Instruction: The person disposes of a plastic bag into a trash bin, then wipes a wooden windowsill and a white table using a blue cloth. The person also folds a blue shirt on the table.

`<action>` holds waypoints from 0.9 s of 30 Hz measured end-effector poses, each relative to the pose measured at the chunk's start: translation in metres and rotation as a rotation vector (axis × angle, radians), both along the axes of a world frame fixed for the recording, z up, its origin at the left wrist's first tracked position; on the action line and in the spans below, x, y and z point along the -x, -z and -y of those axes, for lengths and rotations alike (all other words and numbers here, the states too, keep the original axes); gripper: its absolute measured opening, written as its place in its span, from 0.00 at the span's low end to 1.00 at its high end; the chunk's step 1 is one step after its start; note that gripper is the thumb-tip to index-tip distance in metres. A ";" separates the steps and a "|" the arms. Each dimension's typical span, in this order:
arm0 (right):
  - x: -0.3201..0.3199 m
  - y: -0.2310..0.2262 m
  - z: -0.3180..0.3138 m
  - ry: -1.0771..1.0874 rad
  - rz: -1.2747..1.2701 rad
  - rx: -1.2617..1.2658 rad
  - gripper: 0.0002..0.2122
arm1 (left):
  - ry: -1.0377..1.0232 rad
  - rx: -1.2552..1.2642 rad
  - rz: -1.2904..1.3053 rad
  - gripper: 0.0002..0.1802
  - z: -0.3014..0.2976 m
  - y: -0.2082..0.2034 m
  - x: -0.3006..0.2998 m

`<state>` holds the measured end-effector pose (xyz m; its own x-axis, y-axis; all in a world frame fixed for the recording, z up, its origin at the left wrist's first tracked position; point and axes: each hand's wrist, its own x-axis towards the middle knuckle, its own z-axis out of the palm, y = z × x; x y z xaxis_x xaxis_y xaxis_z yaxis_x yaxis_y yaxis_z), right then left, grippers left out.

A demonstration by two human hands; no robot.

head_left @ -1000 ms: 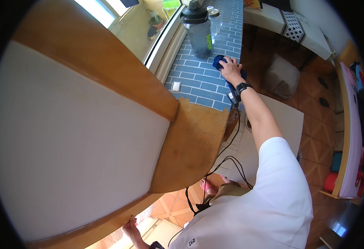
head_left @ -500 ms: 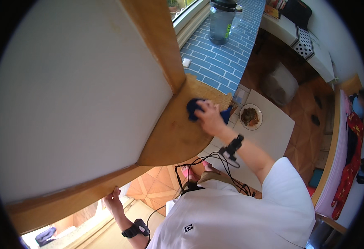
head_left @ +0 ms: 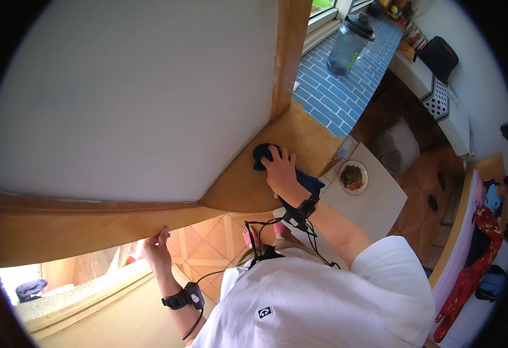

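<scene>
My right hand (head_left: 283, 171) presses a dark blue cloth (head_left: 307, 183) onto a rounded wooden shelf (head_left: 315, 136), close to the white wall. Its fingers are spread and bent over the cloth, and part of the cloth bunches out past the fingertips while the rest trails under the wrist toward the shelf's front edge. Lower left, my left hand (head_left: 157, 249) pinches the lower edge of the wooden trim (head_left: 91, 229) that runs along the wall's base. Its fingertips are partly behind that edge. Both wrists wear black straps with small devices and cables.
Beyond the shelf runs a blue brick-patterned ledge (head_left: 329, 87) with a large clear bottle (head_left: 346, 49) by the window. Below right, a white table (head_left: 375, 217) holds a plate of food (head_left: 352, 178). A bed with red fabric (head_left: 474, 272) stands at far right. Dark cables hang before my waist.
My right hand has slid the cloth along the shelf, away from the blue ledge and toward the shelf's narrow left end. My left hand stays at the trim. The whole view has turned somewhat.
</scene>
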<state>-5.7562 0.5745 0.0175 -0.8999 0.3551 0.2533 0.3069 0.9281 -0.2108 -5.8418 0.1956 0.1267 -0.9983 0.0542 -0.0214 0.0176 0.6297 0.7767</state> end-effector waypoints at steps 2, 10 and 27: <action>-0.001 -0.002 0.010 -0.002 -0.055 -0.042 0.18 | -0.010 -0.033 0.021 0.12 0.004 0.000 -0.002; -0.036 -0.012 0.037 -0.021 0.100 -0.101 0.16 | -0.047 0.058 0.032 0.12 0.021 -0.001 -0.002; 0.000 -0.009 0.024 -0.011 0.170 -0.046 0.12 | -0.041 0.015 0.029 0.11 0.021 0.005 -0.005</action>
<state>-5.7564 0.5503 0.0269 -0.9347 0.3370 0.1130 0.3247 0.9389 -0.1141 -5.8371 0.1748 0.1214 -0.9987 0.0122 -0.0505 -0.0309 0.6410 0.7669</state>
